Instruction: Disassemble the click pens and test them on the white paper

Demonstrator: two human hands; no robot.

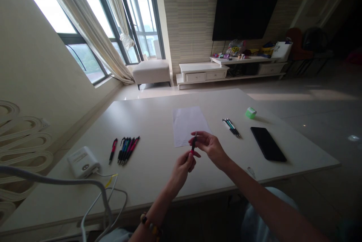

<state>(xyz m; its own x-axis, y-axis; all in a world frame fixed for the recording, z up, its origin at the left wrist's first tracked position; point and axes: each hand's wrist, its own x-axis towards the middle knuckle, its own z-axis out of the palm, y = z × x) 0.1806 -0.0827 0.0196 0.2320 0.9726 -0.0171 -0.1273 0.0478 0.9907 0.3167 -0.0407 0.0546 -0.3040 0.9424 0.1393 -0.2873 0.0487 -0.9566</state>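
A red and black pen [194,144] is held upright between my two hands, its silver tip pointing up. My left hand [183,164] pinches the red lower end. Around the black grip near the tip are the fingers of my right hand [210,146]. Just behind the hands lies a white sheet of paper [188,121] with faint writing at its near edge. To the left, several pens [128,150] lie side by side, with a single red and black pen [113,151] apart from them. On the right are a few white, black and teal pens [231,127].
A black phone [268,144] and a small green box [250,112] lie on the right of the white table [152,121]. At the left stands a white power adapter [84,161], with cables [113,193] trailing over the near edge. A clear scrap [251,172] lies near the front.
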